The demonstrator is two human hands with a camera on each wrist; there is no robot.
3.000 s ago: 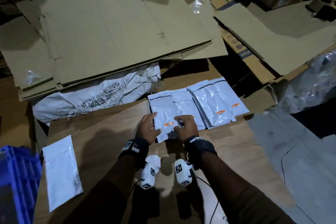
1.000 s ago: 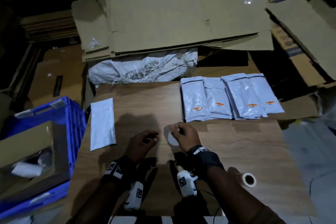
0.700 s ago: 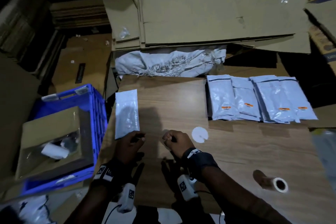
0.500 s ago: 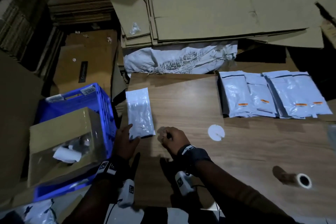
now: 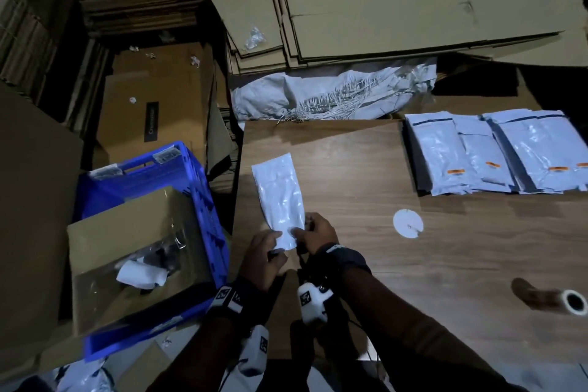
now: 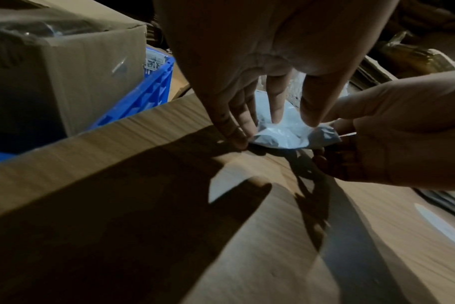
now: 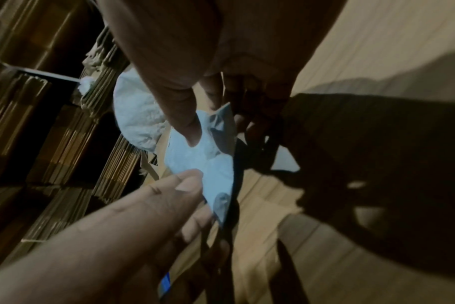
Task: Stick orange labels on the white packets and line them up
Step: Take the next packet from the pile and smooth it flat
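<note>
Both hands have moved left from the labelled row (image 5: pixel 496 153) to the fresh white packet (image 5: pixel 280 197) at the bench's (image 5: pixel 350 169) left edge. Left hand (image 5: pixel 262 259) and right hand (image 5: pixel 319 232) pinch its near end, lifting it; label goes on next.

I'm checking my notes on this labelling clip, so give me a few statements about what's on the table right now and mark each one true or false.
1. Both hands hold the near end of the unlabelled white packet. True: the left hand and the right hand each pinch it.
2. That packet already carries an orange label. False: none shows on it.
3. The labelled packets lie in a row at the table's far right. True.
4. The blue crate stands on the table. False: it sits off the table's left edge.
5. The white paper disc lies under the held packet. False: it lies apart, to its right.
</note>
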